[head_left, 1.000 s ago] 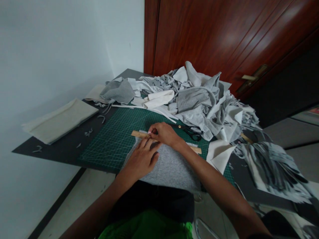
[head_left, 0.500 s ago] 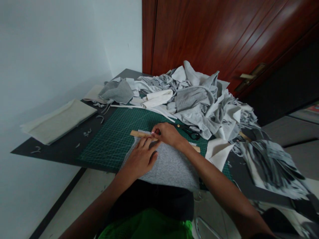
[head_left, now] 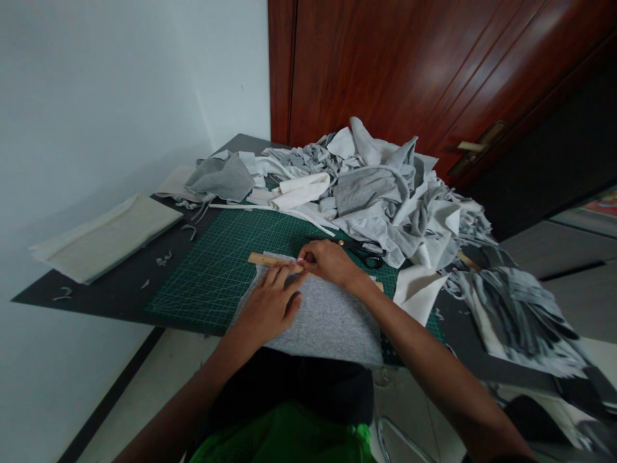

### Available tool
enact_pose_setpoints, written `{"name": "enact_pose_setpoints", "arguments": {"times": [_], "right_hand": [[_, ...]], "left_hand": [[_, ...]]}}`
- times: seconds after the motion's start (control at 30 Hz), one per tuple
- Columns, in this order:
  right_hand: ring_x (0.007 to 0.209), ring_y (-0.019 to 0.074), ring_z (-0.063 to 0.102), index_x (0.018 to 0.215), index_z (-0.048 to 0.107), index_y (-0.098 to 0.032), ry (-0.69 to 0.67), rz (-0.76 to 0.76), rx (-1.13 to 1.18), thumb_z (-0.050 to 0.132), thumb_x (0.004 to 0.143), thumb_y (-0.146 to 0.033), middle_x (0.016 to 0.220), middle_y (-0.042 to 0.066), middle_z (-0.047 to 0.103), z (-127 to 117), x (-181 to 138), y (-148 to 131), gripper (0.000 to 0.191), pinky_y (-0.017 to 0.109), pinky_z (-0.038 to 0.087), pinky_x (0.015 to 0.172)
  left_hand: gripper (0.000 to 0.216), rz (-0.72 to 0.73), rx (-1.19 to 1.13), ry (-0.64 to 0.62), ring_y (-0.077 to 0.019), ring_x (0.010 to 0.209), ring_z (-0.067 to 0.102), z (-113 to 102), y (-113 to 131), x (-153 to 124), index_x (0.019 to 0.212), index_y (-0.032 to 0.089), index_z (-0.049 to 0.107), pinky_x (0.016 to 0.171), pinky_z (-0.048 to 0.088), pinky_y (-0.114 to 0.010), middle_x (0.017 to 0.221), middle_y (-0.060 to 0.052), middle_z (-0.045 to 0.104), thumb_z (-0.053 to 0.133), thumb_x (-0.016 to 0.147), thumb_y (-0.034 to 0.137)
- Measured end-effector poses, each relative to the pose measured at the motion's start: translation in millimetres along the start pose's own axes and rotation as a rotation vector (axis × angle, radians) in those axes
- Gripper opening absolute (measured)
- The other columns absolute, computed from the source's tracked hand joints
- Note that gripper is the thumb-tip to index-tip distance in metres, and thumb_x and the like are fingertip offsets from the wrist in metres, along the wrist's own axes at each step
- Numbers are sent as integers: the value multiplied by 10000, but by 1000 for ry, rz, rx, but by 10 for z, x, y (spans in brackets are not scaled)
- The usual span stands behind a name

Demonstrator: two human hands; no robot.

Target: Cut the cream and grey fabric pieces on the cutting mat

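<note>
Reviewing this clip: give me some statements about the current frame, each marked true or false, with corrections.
1. The wooden ruler lies on the grey cloth, near its far edge. True.
2. The black scissors lie just beyond the right hand. True.
3. The left hand is raised well above the grey cloth. False: it lies over the cloth, fingertips at the ruler.
4. The big pile of fabric scraps is on the floor. False: it is heaped on the table.
5. The folded cream cloth is at the picture's right edge. False: it is on the left, near the wall.
6. A reddish-brown door stands behind the pile. True.
</note>
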State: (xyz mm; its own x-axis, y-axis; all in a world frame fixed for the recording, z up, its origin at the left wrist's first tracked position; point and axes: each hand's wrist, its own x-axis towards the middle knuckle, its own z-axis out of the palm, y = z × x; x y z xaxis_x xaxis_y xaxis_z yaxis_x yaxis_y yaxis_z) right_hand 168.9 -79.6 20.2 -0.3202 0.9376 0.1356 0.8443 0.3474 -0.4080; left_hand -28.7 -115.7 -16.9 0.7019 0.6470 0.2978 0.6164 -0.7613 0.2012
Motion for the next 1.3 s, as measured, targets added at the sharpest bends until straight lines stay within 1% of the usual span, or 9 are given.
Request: {"name": "enact_pose_setpoints", "arguments": {"times": [0.27,0.53,0.7,0.9,1.1,1.3], "right_hand": [[735,139,634,861,729,-194,-13,3,-1,618,863,-228,827,32,717,-67,-70,21,116,248,410,643],[747,140,640,875,725,-195,5,23,11,618,875,-249,853,33,726,-88,-180,88,119,246,410,656],[753,143,631,875,716,-201,21,22,34,630,870,-243,852,32,715,-80,-215,142,96,257,415,686],[772,136,618,903,693,-204,52,23,80,616,869,-224,865,23,702,-26,-249,190,86,255,417,709],[776,139,605,1028,648,-187,119,50,120,535,900,-224,920,32,682,94,-307,216,175,255,427,701],[811,136,593,969,664,-197,119,18,139,541,894,-218,940,32,663,120,-324,237,146,259,428,745]], "left_hand": [[448,6,32,-16,-309,1357,384,2,5,9,1403,190,511,1134,374,-490,1420,-129,470,443,972,287],[444,8,36,-5,-304,1345,401,-5,2,16,1398,208,510,1118,396,-502,1399,-116,485,453,966,295],[453,10,29,-9,-314,1356,387,14,-5,11,1413,196,495,1119,391,-507,1419,-135,468,430,978,304],[446,0,4,-10,-305,1355,391,-15,6,2,1413,222,494,1119,391,-505,1430,-108,467,432,977,293],[443,-6,-30,-16,-299,1366,376,-38,16,8,1411,225,499,1142,366,-499,1425,-93,478,440,974,275],[448,-3,-14,-22,-296,1365,377,-19,7,11,1421,230,484,1136,374,-494,1432,-94,465,437,979,288]]}}
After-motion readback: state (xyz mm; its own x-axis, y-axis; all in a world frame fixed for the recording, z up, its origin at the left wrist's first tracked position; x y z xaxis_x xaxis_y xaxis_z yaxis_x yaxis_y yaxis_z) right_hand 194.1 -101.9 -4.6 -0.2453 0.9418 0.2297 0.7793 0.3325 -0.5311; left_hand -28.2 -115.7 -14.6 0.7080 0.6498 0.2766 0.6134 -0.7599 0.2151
